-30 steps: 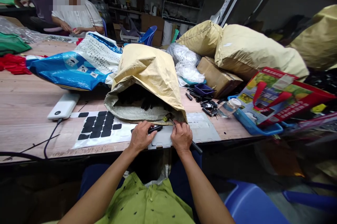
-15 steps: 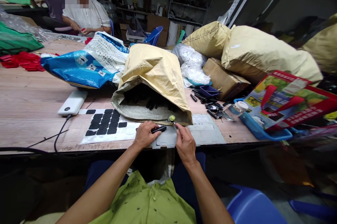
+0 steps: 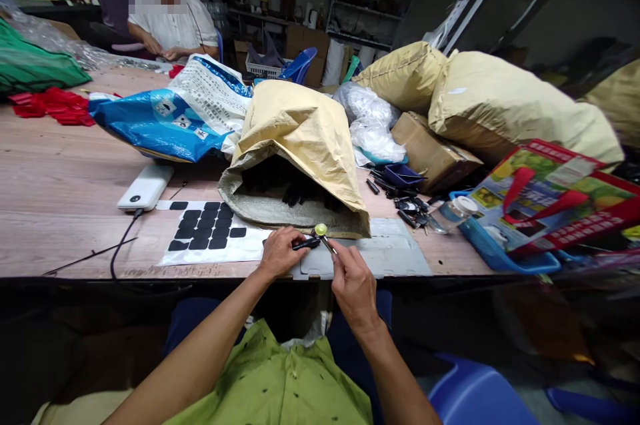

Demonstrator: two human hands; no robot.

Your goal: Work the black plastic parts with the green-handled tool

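Between the fingers of my left hand [image 3: 281, 253] is a black pen-like piece [image 3: 307, 244], pointing right. My right hand [image 3: 354, 284] pinches a thin metal tool [image 3: 328, 244] whose round yellow-green end [image 3: 321, 230] is close to the tip of the black piece; whether they touch is unclear. Both hands are over a grey board [image 3: 390, 248] at the table's front edge. Just beyond them lies a tan paper sack [image 3: 305, 118], its mouth facing me, with dark pieces inside. To the left is a white sheet [image 3: 240, 255] with rows of black rounded squares.
A white power bank [image 3: 145, 188] with a cable and a blue-white bag [image 3: 170, 115] lie left. Black parts [image 3: 413, 205], a clear jar [image 3: 451, 212] and a blue basket [image 3: 487, 245] under a red bag are right. Two people sit across the table at back left.
My right hand has brought the tool's yellow-green end left and down, closer to the tip of the black piece. My left hand keeps its hold. The whole view has shifted slightly.
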